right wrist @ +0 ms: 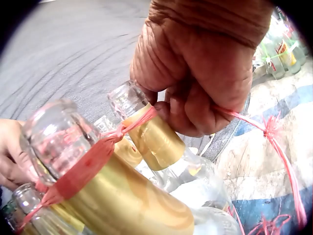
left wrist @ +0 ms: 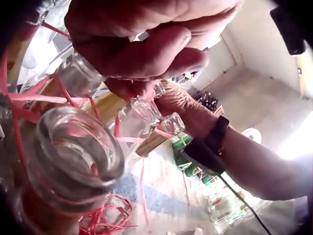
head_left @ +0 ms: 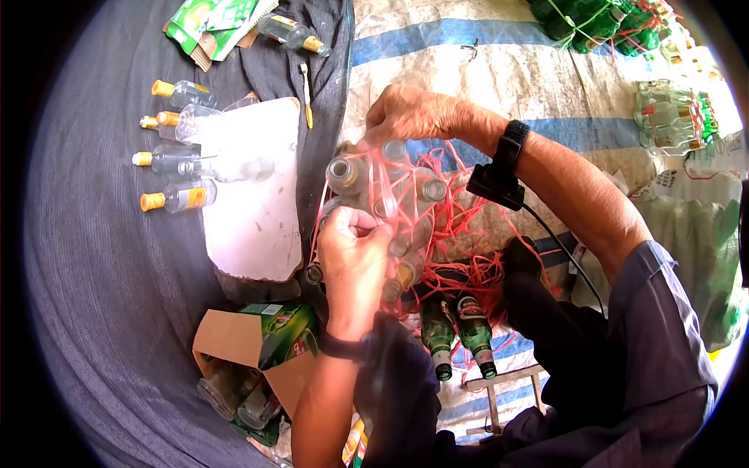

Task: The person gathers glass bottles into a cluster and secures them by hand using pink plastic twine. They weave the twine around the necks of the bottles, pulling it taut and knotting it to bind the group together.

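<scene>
A cluster of clear glass bottles (head_left: 343, 173) stands upright, with pink plastic string (head_left: 380, 187) wound around and between the necks. Some necks carry gold labels (right wrist: 156, 144). My right hand (head_left: 409, 117) is at the far side of the cluster, fingers curled round the pink string, whose loose end hangs out past the hand in the right wrist view. On the near side, my left hand (head_left: 353, 253) pinches the string over the bottle mouths, thumb and fingers together. In the left wrist view its curled fingers (left wrist: 161, 54) hang close above an open bottle mouth (left wrist: 76, 154).
Loose pink string (head_left: 468, 277) lies beside the cluster, near two green bottles (head_left: 437, 335). Several yellow-capped bottles (head_left: 187, 195) lie left around a white board (head_left: 253, 234). A cardboard box (head_left: 226, 337) holds more bottles. Tied green bottles (head_left: 577, 23) stand at the back right.
</scene>
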